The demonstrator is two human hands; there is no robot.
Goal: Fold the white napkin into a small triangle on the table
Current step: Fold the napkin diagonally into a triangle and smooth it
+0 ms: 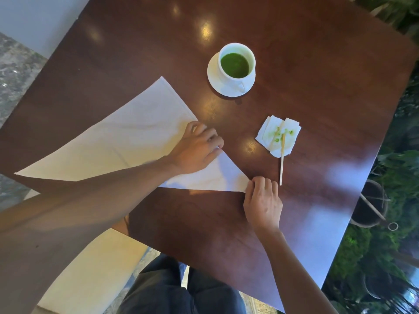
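The white napkin point(127, 137) lies on the dark wooden table point(317, 87) as one large flat triangle, its long edge running from the far left to a sharp corner at the right. My left hand point(197, 150) rests on the napkin's right slanted edge, fingers curled over it. My right hand point(263, 200) pinches the napkin's right-hand corner at the table surface. My left forearm crosses over the napkin's lower edge and hides part of it.
A white cup of green drink on a saucer point(233, 69) stands beyond the napkin. A small stained paper tissue point(278, 134) with a thin wooden stick point(281, 164) lies right of my hands. Plants and a pot sit past the table's right edge.
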